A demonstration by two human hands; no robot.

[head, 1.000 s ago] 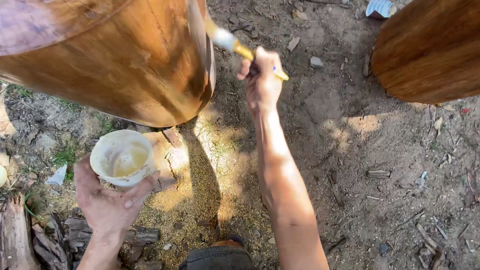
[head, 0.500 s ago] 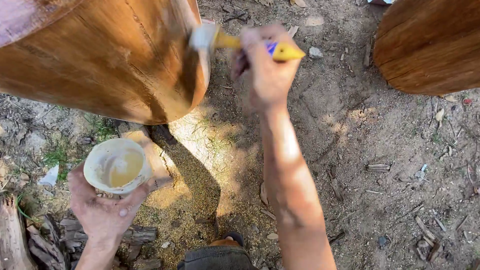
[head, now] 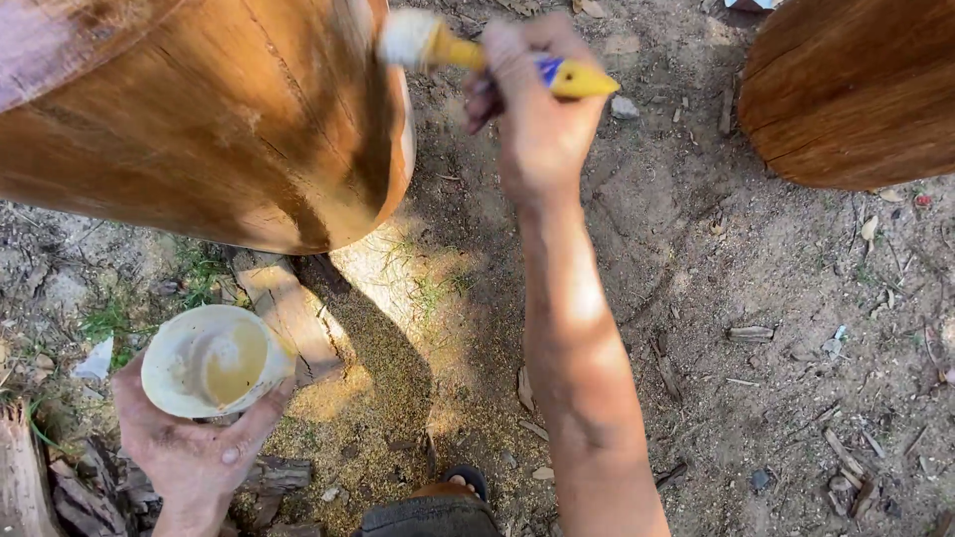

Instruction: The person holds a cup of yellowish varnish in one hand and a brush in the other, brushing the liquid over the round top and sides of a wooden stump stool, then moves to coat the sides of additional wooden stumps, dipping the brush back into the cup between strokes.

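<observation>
My right hand (head: pixel 537 119) grips a yellow-handled paintbrush (head: pixel 468 52) near the top of the view. Its pale bristles press against the end of a large brown log (head: pixel 219 129) that fills the upper left. The wood looks glossy and wet along that end. My left hand (head: pixel 189 452) holds a small white cup (head: pixel 211 360) at the lower left, below the log. A yellowish liquid sits in the bottom of the cup.
A second brown log (head: pixel 856 89) lies at the upper right. Bare dirt with wood chips, sawdust and a little grass covers the ground. A wooden block (head: pixel 288 308) props the big log. My sandalled foot (head: pixel 453 487) shows at the bottom edge.
My right hand has moved up along the log's end, with the brush against the wood. The cup in my left hand stayed low and shifted slightly.
</observation>
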